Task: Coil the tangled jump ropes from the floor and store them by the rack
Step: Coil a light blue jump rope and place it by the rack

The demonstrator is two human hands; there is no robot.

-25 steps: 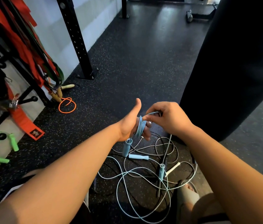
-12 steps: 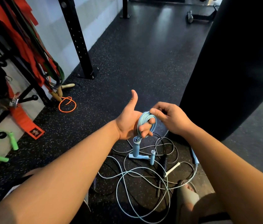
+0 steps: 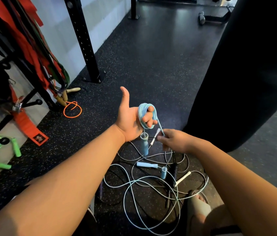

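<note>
Our left hand [image 3: 129,120] has the blue rope [image 3: 142,113] wound round its curled fingers [image 3: 149,120], thumb up. Our right hand [image 3: 175,142] pinches the same rope just below. A handle [image 3: 144,145] hangs down. More ropes [image 3: 147,165] lie tangled on the floor [image 3: 151,65]

blue rope coil [image 3: 141,114] around left hand [image 3: 129,123], its strand [image 3: 160,126] in right hand [image 3: 175,142], tangled ropes [image 3: 147,165] below

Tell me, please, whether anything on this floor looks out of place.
Yes. Several jump ropes lie tangled together on the floor in the foreground, cords crossing and handles scattered. By the rack, an orange rope sprawls in a loose loop. The blue rope is only partly wound round the left hand.
</note>
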